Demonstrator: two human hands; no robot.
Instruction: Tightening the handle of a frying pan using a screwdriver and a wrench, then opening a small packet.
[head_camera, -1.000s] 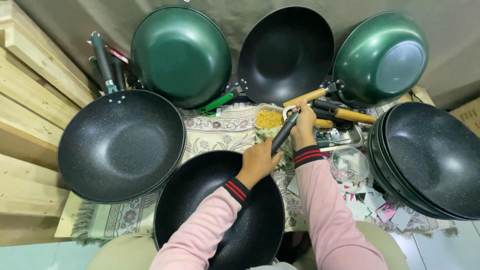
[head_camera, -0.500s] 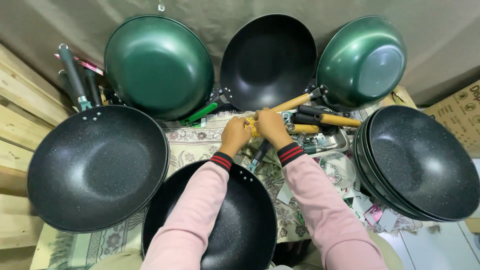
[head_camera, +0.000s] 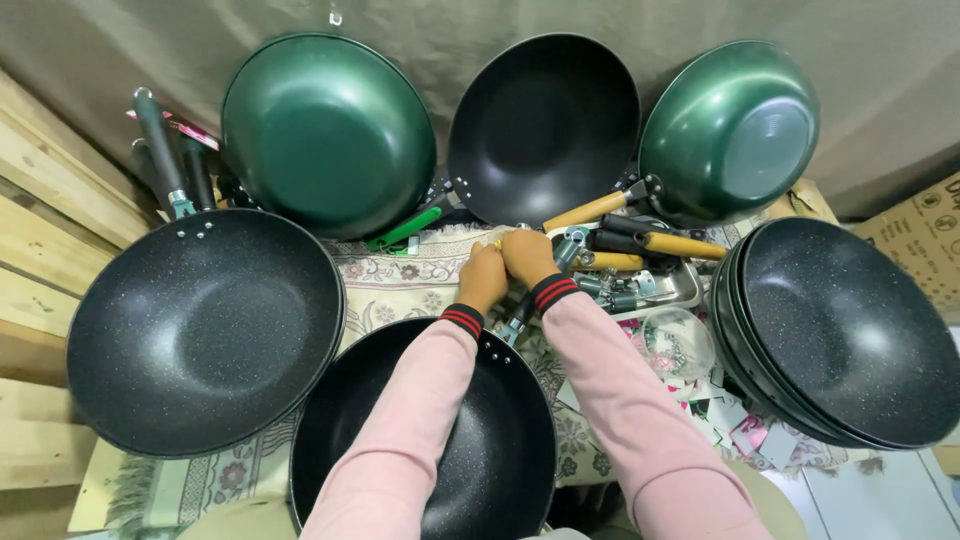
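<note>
Both hands meet at mid-bench, over the rim of the near wok. The left hand (head_camera: 483, 280) is curled shut, knuckles up; what it holds is hidden. The right hand (head_camera: 527, 257) is likewise closed, and a dark handle (head_camera: 517, 322) runs from beneath it down to the rivets at the wok's edge. Whether it grips the handle itself or a small part above it cannot be told.

Items, largest first:
- Speckled wok (head_camera: 205, 330), left, lying face up on wooden slats.
- Stack of speckled woks (head_camera: 850, 335), right, nested and tilted.
- Near wok (head_camera: 500, 470), black, on the patterned cloth (head_camera: 395, 285), partly covered by both sleeves.
- Green wok (head_camera: 328, 132), leaning on the back wall.
- Black wok (head_camera: 545, 125), leaning at centre.
- Second green wok (head_camera: 728, 130), leaning at right, handle fitted.
- Metal tray (head_camera: 665, 292), just right of the hands, holding loose wooden handles (head_camera: 680, 245) and brackets.
- Clear bag (head_camera: 680, 345) of small fittings, beside the tray.

Judgement: the step in hand appears to be fixing the handle to the near wok, with the hands working at the joint. The next move would call for keeping the handle square to the rim while the fastening is driven home, the wok held from turning on the cloth.
</note>
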